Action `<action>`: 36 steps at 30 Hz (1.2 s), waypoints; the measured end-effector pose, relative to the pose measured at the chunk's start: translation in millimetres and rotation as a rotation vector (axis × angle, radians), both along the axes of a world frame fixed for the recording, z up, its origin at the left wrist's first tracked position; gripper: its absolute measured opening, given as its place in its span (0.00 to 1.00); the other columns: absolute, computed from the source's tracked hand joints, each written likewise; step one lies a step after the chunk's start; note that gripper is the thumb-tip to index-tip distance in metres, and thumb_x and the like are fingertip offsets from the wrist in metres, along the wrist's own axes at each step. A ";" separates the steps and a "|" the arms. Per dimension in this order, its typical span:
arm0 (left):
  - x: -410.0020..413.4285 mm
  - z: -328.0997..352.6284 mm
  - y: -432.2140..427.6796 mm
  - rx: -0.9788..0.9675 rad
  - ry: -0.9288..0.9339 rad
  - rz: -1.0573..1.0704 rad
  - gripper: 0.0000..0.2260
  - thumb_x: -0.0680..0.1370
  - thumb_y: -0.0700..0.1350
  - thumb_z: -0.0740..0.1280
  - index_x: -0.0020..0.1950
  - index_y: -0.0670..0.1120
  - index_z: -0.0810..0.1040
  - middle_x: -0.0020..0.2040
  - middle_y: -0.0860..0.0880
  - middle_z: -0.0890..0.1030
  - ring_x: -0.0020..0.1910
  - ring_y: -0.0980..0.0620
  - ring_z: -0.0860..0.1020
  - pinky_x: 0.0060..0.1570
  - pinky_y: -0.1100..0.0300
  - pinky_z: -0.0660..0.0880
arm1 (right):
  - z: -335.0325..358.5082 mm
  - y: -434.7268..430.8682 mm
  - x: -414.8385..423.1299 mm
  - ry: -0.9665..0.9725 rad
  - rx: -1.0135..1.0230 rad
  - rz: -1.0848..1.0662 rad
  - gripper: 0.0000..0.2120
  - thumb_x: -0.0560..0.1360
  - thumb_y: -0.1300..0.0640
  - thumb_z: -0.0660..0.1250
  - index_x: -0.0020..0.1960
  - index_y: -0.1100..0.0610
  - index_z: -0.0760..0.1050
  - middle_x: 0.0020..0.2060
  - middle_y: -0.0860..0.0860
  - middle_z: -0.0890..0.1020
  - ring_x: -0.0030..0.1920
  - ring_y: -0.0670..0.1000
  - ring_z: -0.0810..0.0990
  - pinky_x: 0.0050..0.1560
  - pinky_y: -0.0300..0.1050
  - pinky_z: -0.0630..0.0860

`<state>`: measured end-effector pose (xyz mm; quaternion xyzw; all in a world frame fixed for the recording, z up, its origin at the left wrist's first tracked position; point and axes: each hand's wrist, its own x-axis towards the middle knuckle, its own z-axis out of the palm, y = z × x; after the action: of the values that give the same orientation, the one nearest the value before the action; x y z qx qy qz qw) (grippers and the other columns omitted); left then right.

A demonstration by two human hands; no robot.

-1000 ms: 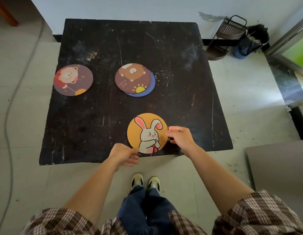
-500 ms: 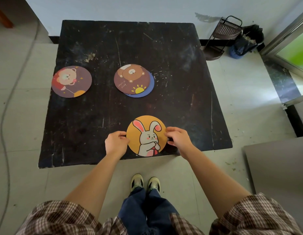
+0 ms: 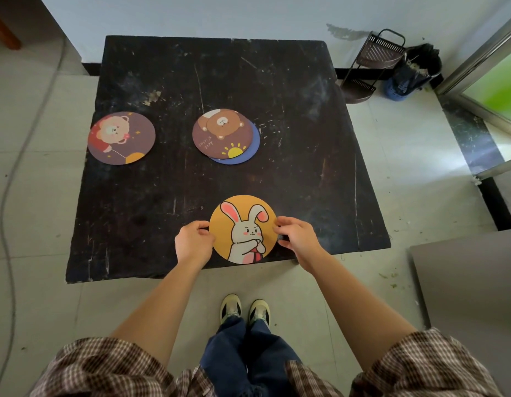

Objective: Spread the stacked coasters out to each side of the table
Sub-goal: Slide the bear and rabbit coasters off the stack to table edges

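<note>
An orange rabbit coaster (image 3: 242,228) lies at the near edge of the black table (image 3: 305,138). My left hand (image 3: 193,240) pinches its left rim and my right hand (image 3: 296,234) pinches its right rim. In the middle of the table a brown bear coaster (image 3: 221,133) sits stacked on a blue coaster (image 3: 250,151), of which only the right and near rim shows. Another brown coaster with a bear and balloon (image 3: 121,138) lies flat alone at the table's left side.
The table's far edge meets a white wall. A metal rack (image 3: 371,64) and a dark bin (image 3: 411,73) stand on the floor at the back right. A grey panel (image 3: 466,282) lies on the floor to the right. My shoes (image 3: 244,310) are below the table's near edge.
My left hand rose from below the table's edge to the rabbit coaster's left rim and closed on it. The coaster turned slightly upright. My right hand stayed on the right rim.
</note>
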<state>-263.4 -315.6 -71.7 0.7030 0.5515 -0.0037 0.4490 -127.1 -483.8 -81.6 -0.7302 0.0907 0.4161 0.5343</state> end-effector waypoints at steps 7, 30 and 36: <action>1.5 0.0 -0.6 0.021 0.011 -0.032 0.14 0.74 0.39 0.68 0.59 0.43 0.78 0.52 0.43 0.82 0.50 0.47 0.79 0.47 0.54 0.76 | 0.2 -0.2 -1.2 -0.053 -0.039 0.070 0.12 0.71 0.62 0.68 0.54 0.53 0.78 0.52 0.49 0.80 0.51 0.48 0.77 0.44 0.39 0.74; 116.3 25.8 -68.3 0.258 0.064 -0.706 0.19 0.76 0.49 0.63 0.67 0.49 0.69 0.66 0.44 0.70 0.63 0.45 0.69 0.56 0.52 0.69 | 46.0 -62.5 55.2 -0.601 -0.477 0.442 0.24 0.72 0.52 0.69 0.66 0.55 0.69 0.64 0.54 0.75 0.61 0.56 0.75 0.59 0.50 0.72; 171.0 21.9 -131.0 0.295 0.056 -0.720 0.19 0.77 0.48 0.62 0.67 0.48 0.69 0.67 0.45 0.69 0.65 0.45 0.66 0.57 0.51 0.71 | 48.0 -114.9 113.5 -0.680 -0.555 0.574 0.25 0.72 0.51 0.68 0.65 0.57 0.68 0.62 0.55 0.73 0.62 0.58 0.71 0.61 0.54 0.71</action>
<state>-92.4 -446.6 -49.8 0.9082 0.2762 -0.1009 0.2977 -13.6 -598.7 -33.6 -0.9337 -0.1846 0.2454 0.1844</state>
